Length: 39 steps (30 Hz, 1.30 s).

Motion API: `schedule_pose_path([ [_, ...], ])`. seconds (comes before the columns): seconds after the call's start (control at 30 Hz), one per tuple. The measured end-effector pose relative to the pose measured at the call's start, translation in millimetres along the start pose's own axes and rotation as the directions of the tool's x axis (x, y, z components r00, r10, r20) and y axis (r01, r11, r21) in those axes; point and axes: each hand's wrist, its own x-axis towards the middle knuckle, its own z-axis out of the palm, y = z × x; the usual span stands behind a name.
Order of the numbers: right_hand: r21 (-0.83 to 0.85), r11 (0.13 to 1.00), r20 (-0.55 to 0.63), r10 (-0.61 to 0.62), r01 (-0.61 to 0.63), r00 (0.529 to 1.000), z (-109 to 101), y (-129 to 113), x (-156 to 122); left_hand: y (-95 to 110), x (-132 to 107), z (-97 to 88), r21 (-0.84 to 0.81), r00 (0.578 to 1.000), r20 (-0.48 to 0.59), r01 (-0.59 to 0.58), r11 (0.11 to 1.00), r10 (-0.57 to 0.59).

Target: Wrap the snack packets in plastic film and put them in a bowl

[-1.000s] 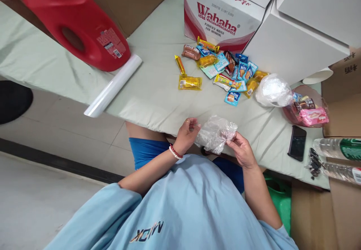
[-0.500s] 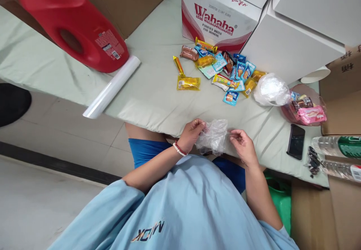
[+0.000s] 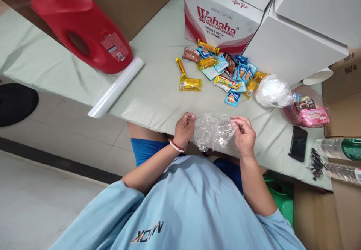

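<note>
A crinkled clear plastic bag is stretched between my two hands, just over the table's front edge. My left hand pinches its left side, and my right hand pinches its right side. Beyond them on the table lies a loose pile of wrapped snacks in yellow, blue and brown packets. One yellow packet sits apart at the pile's left. To the right of the pile rests a bunched white plastic bag.
A red jug and a white roll occupy the table's left. A Wahaba-style red-and-white carton stands behind the snacks. At right are a pink bowl of snacks, a phone, dark sunglasses-like pieces and bottles.
My right hand, apart from the plastic bag before, now grips its right side. The bag has been spread wider between my hands. The view has shifted slightly.
</note>
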Motion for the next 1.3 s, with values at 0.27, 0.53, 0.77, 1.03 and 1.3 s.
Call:
schedule_pose_path([
  [0.27,0.136,0.943,-0.148,0.322,-0.303,0.935,-37.2,47.0,3.6,4.3,57.2,-35.6,0.2,0.997,-0.026,-0.065,0.978,0.072],
  [0.53,-0.322,0.941,-0.03,0.104,-0.108,0.994,-64.8,68.5,-14.5,4.9,71.3,-44.4,0.322,0.956,-0.135,-0.206,0.924,0.26],
  [0.77,-0.581,0.668,0.352,-0.31,0.466,0.883,-64.6,48.4,-34.4,2.5,3.9,-57.3,0.631,0.689,-0.024,-0.551,0.545,0.724],
  [1.03,-0.539,0.691,0.382,-0.308,0.481,0.871,-21.6,26.0,-44.5,-31.0,-45.8,-14.1,0.318,0.302,0.791,-0.946,0.063,0.533],
  [1.3,0.09,0.945,-0.006,0.317,-0.316,0.948,-11.4,19.2,-9.0,-42.6,-26.7,-0.6,0.319,0.334,0.893,-0.943,0.099,0.301],
])
